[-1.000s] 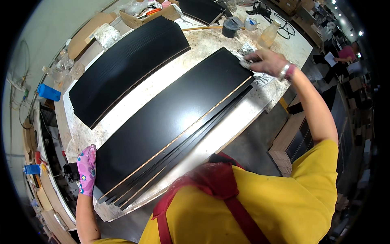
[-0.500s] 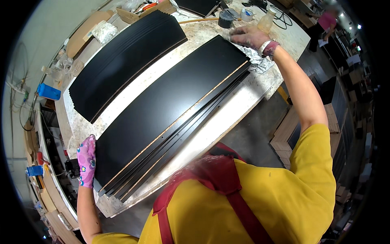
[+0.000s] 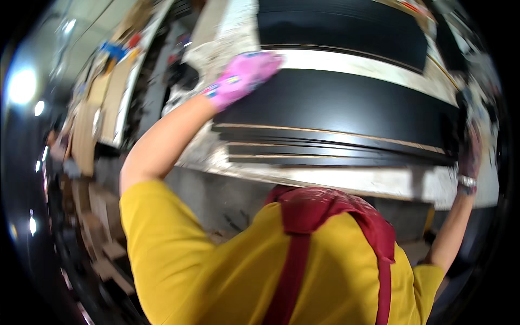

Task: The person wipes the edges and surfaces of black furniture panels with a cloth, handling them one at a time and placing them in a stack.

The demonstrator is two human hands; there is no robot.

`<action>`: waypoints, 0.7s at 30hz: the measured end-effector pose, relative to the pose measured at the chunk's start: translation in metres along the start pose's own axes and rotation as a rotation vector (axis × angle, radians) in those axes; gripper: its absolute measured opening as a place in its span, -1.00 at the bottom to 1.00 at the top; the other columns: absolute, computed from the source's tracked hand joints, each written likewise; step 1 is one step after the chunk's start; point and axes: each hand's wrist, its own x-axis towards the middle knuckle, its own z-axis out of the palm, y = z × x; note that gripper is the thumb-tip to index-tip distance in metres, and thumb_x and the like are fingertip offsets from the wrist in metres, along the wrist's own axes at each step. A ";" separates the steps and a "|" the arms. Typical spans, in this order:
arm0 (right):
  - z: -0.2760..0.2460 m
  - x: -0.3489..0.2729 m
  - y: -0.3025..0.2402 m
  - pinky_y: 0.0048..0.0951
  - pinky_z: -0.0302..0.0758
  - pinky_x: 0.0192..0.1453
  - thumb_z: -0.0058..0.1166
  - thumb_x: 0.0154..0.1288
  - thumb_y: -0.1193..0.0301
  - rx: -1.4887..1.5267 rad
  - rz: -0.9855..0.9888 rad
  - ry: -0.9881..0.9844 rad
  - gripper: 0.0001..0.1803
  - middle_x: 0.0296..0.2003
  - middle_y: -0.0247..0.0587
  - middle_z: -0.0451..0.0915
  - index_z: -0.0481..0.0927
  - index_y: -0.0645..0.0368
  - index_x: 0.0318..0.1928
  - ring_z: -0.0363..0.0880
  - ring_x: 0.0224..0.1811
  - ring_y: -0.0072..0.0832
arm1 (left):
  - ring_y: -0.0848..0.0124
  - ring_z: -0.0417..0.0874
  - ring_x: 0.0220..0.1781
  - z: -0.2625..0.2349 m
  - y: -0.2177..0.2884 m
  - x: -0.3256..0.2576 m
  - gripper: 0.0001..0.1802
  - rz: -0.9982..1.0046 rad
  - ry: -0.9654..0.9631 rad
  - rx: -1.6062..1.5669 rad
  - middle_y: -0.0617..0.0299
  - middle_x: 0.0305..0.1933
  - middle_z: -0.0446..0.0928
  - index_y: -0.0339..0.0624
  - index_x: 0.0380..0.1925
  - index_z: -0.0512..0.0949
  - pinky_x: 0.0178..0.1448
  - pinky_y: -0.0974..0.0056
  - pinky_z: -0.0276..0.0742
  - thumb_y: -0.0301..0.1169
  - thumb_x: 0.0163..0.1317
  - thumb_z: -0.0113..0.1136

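Note:
A long black panel (image 3: pixel 336 105) with a curved far edge lies on top of several similar stacked panels (image 3: pixel 325 152), whose near edges show thin tan strips. My left hand (image 3: pixel 244 78), in a pink flowered glove, reaches over the left end of the top panel. Its fingers look stretched out, though motion smears them. At the panel's right end is my right hand (image 3: pixel 470 151), in a stained dark reddish glove with a pale band at the wrist. Blur and shadow hide its fingers, and I cannot make out anything in it.
A second stack of black panels (image 3: pixel 341 27) lies farther back on the stained white worktable (image 3: pixel 368 176). At far left stands a shelf (image 3: pixel 111 97) with boards and a blue item (image 3: pixel 114 51). Brown boards (image 3: pixel 100 222) are piled on the floor at left.
My view has swung, so the panels now lie nearly level across it. My left hand has moved from the panel's left edge to its far left corner. My right hand stays by the right end.

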 end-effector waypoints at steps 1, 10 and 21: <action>0.001 0.005 0.011 -0.28 0.24 0.46 -0.08 0.41 0.38 0.057 0.020 -0.016 -0.50 0.37 -0.14 0.29 0.35 0.24 0.32 0.31 0.38 -0.31 | 0.02 0.59 0.00 -0.004 0.001 0.005 -0.59 -0.247 -0.154 -0.229 -0.02 -0.06 0.58 -0.19 0.04 0.53 0.03 0.10 0.50 -0.14 0.42 -0.04; -0.004 0.055 0.014 -0.26 0.32 0.41 -0.09 0.46 0.43 0.036 0.172 -0.194 -0.47 0.37 -0.09 0.29 0.24 0.22 0.40 0.32 0.37 -0.27 | 0.30 0.56 0.14 0.026 -0.075 -0.041 -0.35 -1.190 -0.212 -0.984 0.12 0.16 0.53 -0.10 0.18 0.47 0.21 0.22 0.47 0.15 0.32 0.06; 0.082 0.232 0.052 -0.48 0.39 -0.04 0.11 0.30 0.18 -0.374 0.299 -0.194 -0.57 -0.11 -0.44 0.55 0.52 0.10 0.11 0.46 -0.10 -0.64 | 0.22 0.26 0.43 0.112 -0.127 -0.022 -0.05 -1.544 -0.135 -1.338 0.16 0.45 0.17 -0.05 0.45 0.07 0.28 0.08 0.43 0.12 0.20 0.25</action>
